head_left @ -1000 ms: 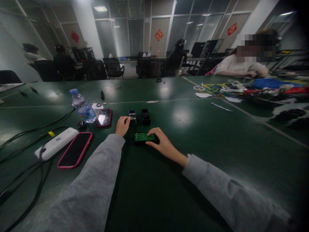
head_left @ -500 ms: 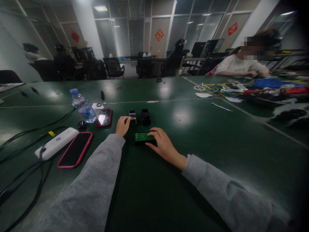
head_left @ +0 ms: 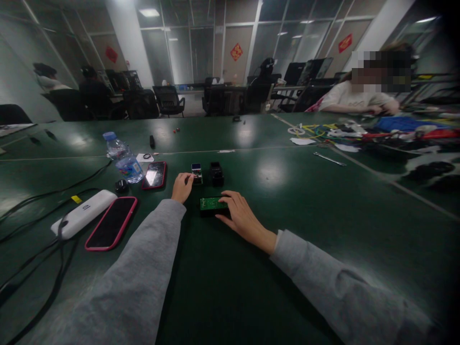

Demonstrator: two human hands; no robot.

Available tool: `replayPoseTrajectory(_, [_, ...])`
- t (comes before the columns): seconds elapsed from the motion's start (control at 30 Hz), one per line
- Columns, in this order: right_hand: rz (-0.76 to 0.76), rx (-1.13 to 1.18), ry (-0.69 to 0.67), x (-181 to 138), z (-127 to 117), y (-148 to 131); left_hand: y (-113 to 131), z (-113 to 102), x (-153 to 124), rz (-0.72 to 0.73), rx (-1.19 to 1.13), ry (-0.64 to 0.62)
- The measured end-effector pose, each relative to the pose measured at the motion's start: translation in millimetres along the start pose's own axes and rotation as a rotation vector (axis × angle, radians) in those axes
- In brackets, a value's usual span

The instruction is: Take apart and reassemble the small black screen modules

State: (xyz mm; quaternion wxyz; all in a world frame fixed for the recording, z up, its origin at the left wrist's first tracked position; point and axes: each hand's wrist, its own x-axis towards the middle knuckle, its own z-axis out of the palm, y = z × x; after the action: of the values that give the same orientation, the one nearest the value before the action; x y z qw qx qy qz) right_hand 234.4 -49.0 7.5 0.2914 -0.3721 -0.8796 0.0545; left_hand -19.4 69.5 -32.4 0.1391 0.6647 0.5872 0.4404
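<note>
In the head view my left hand [head_left: 182, 187] reaches to a small circuit module [head_left: 197, 180] with a little dark screen, thumb and fingers curled against its left side. My right hand [head_left: 241, 214] spans the right end of a green circuit board [head_left: 212, 204] set in a black case, with the thumb at the near edge and fingertips over the top. That board lies flat on the table, its right end partly hidden by the fingers. A black plastic housing [head_left: 216, 174] stands just right of the module, touched by neither hand.
Left on the green table [head_left: 305, 297] lie two phones [head_left: 112, 224] [head_left: 155, 175], a white power bank [head_left: 84, 213], black cables and a water bottle [head_left: 126, 162]. To the right are a wrench [head_left: 329, 159] and heaped wires [head_left: 323, 130]. A person [head_left: 359, 98] sits behind the heap.
Both hands keep nearly the same place on the module and the board. The whole view has shifted very slightly.
</note>
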Motion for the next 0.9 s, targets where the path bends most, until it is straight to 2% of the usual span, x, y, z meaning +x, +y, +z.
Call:
replayPoseTrajectory(0.7, [-0.005, 0.035, 0.019, 0.8, 0.0, -0.9, 0.8, -0.4, -0.3, -0.018, -0.001, -0.007])
replayPoseTrajectory(0.9, [0.017, -0.010, 0.087, 0.6, 0.5, 0.9, -0.1, -0.2, -0.3, -0.007, -0.003, -0.001])
